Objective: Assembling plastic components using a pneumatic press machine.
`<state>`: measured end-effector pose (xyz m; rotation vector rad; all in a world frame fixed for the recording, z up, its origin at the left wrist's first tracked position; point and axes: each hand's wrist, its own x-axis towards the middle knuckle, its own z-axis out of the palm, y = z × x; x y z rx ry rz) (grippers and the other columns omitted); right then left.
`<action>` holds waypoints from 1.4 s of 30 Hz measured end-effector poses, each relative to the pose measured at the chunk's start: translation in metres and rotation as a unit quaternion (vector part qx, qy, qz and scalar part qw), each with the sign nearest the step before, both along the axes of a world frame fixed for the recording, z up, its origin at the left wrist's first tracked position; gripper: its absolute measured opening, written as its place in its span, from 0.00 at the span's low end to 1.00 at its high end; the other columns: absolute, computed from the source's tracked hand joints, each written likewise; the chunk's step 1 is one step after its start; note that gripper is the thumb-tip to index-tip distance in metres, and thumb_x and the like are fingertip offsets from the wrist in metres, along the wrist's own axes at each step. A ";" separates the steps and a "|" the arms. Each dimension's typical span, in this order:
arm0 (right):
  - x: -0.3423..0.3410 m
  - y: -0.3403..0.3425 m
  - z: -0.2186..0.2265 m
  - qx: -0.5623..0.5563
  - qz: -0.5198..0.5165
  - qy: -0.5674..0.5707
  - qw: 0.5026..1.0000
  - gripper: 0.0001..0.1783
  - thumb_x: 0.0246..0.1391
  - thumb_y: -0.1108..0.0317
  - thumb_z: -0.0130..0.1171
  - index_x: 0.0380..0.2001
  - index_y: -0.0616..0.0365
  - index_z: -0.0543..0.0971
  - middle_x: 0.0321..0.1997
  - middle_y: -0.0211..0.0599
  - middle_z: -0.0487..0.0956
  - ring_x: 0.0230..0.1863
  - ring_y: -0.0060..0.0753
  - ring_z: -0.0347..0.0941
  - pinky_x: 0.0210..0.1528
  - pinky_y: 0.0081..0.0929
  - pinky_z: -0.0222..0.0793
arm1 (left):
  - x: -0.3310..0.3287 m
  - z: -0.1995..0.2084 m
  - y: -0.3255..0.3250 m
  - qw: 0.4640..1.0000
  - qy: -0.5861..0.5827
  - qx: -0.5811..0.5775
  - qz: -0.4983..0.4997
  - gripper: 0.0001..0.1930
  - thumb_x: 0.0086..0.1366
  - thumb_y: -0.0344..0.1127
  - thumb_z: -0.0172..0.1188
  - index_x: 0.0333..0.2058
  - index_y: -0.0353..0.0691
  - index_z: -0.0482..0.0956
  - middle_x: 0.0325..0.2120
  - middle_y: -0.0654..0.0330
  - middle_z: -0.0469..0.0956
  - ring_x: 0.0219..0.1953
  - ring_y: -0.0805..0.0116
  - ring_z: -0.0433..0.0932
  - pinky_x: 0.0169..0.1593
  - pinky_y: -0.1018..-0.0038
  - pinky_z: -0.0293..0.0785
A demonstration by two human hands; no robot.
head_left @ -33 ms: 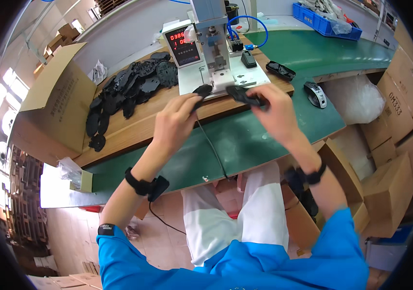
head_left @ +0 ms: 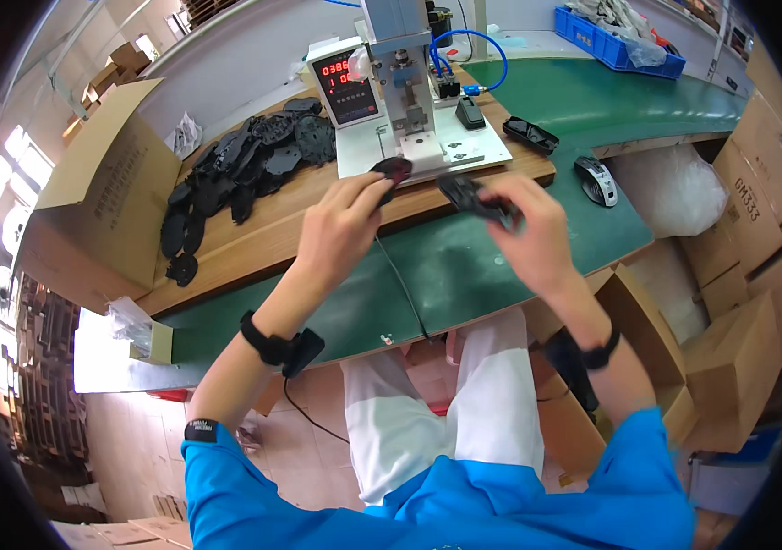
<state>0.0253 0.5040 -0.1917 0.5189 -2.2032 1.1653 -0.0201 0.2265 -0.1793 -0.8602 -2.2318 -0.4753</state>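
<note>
My left hand [head_left: 340,220] pinches a dark oval plastic piece [head_left: 393,170] with a reddish sheen, in front of the bench press. My right hand [head_left: 530,220] is closed on a black plastic shell [head_left: 467,194], slightly blurred, over the front edge of the wooden board. The two pieces are apart. Beyond them stands the press [head_left: 406,101] with its white base plate [head_left: 368,151]. A small black part [head_left: 470,113] rests on the right of that base. Left of the press lies a heap of flat black plastic pieces [head_left: 258,156] on the board.
A control box [head_left: 348,87] with a red display adjoins the press. To the right lie a black shell [head_left: 531,135] and a computer mouse [head_left: 597,181] on the green table [head_left: 592,234]. An open carton [head_left: 98,202] stands left; more cartons [head_left: 730,357] are at right. A blue crate [head_left: 615,46] sits far right.
My right hand has shifted slightly right and toward me with the black shell. My left hand has moved a little to the right, its piece now turned to show a reddish sheen.
</note>
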 end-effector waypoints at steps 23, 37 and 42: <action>0.240 0.165 -0.268 -0.078 -0.300 -0.326 0.893 0.12 0.52 0.82 0.60 0.42 0.63 0.81 0.39 0.37 0.79 0.36 0.28 0.78 0.36 0.22 0.73 | -0.062 -0.029 0.081 0.974 0.069 -0.188 0.103 0.17 0.60 0.24 0.60 0.49 0.36 0.76 0.48 0.43 0.82 0.47 0.50 0.84 0.44 0.63 0.84; 0.253 0.201 -0.410 -0.055 -0.305 -0.506 0.805 0.18 0.55 0.69 0.63 0.49 0.65 0.81 0.38 0.44 0.85 0.42 0.35 0.82 0.49 0.31 0.76 | -0.055 -0.020 0.080 0.988 -0.004 -0.145 0.061 0.21 0.59 0.21 0.60 0.52 0.37 0.73 0.42 0.48 0.82 0.47 0.50 0.81 0.48 0.60 0.80; 0.237 0.194 -0.416 -0.061 -0.273 -0.558 0.781 0.25 0.55 0.62 0.63 0.54 0.66 0.79 0.50 0.54 0.84 0.55 0.50 0.81 0.58 0.40 0.74 | -0.058 -0.024 0.068 0.993 0.003 -0.111 0.039 0.21 0.57 0.20 0.60 0.52 0.35 0.73 0.38 0.49 0.81 0.45 0.50 0.79 0.49 0.58 0.77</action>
